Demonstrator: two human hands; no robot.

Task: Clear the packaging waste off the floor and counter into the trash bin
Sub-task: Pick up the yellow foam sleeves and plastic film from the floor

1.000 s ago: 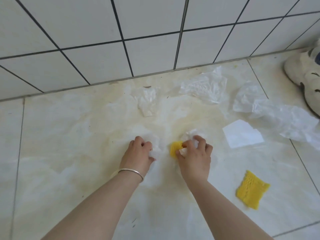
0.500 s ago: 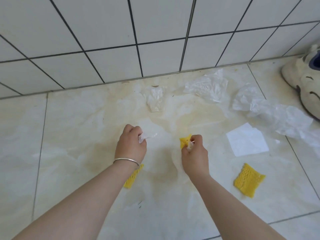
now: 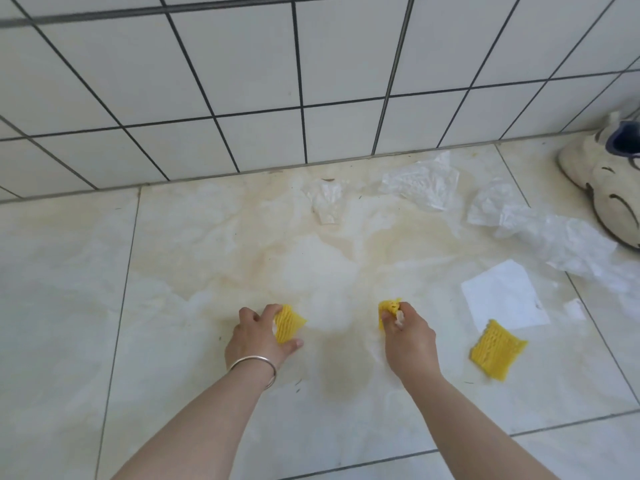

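My left hand [image 3: 258,336], with a silver bangle on the wrist, closes around a yellow foam net [image 3: 289,322] on the floor. My right hand [image 3: 408,336] is shut on another yellow foam net [image 3: 389,306] together with a scrap of clear plastic. A third yellow foam net [image 3: 497,348] lies loose on the floor to the right of that hand. A white paper sheet [image 3: 504,296] lies just beyond it. Crumpled clear plastic wrappers [image 3: 420,183] [image 3: 327,200] [image 3: 561,240] are scattered near the wall. No trash bin is in view.
A white tiled wall [image 3: 311,81] rises along the far edge of the marble-look floor [image 3: 173,271]. A white sneaker [image 3: 613,181] stands at the far right, touching the large plastic sheet.
My left hand moved down and took hold of the yellow net that lay beneath its wrist. The right hand kept its net and plastic. The camera tilted, so the floor waste shifted in view.
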